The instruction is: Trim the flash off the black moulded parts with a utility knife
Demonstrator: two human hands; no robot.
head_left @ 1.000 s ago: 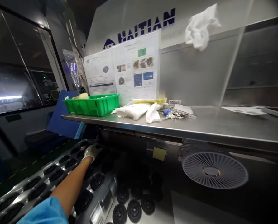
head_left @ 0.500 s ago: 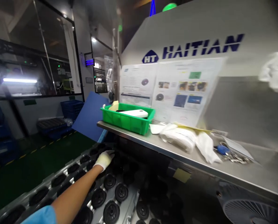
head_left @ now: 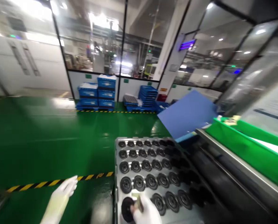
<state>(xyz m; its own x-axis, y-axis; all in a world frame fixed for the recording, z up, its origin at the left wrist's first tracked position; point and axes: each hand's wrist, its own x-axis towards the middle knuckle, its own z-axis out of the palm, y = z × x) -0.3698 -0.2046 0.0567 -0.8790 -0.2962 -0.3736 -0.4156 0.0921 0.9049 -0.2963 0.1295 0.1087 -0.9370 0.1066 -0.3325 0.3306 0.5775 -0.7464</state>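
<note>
A grey moulded tray (head_left: 117, 174) holds several rows of black round parts (head_left: 146, 166) in its pockets. My right hand (head_left: 146, 213), in a white glove, is at the tray's near edge at the bottom of the view. Its fingers are closed on a black round part (head_left: 127, 209), with a small yellowish bit by the fingertips. My left hand (head_left: 62, 195), also gloved and blurred by motion, hangs over the green floor left of the tray. Its fingers are stretched out and hold nothing.
A green bin (head_left: 246, 149) stands on a steel shelf (head_left: 237, 169) right of the tray. A blue sheet (head_left: 188, 113) leans behind the tray. Stacked blue crates (head_left: 99, 91) line a glass partition across the green floor. Yellow-black tape (head_left: 47, 183) crosses the floor.
The view has swung left, away from the machine. My left hand has come off the tray and moved out over the floor. My right hand has come into view on a black part.
</note>
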